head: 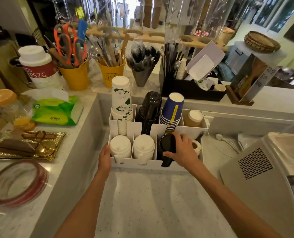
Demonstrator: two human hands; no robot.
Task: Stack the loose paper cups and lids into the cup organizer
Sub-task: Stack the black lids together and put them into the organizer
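Observation:
A white cup organizer [148, 164] stands on the counter in the middle of the view. Its back row holds a stack of white floral cups [122, 103], a stack of black cups [149, 109], a stack of blue cups [172, 109] and a brown cup [193, 118]. Two stacks of white lids [120, 146] [143, 146] fill the front left slots. My right hand [183, 150] grips a stack of black lids [167, 146] in the third front slot. My left hand [105, 156] holds the organizer's front left corner. A roll of white tape [197, 146] shows just right of my right hand.
A green tissue pack [57, 109] and a gold tray [27, 146] lie on the raised ledge at left. Yellow utensil tubs [75, 76] and a black caddy [192, 91] stand behind. A grey machine [263, 170] sits at right. Speckled counter [151, 203] lies in front.

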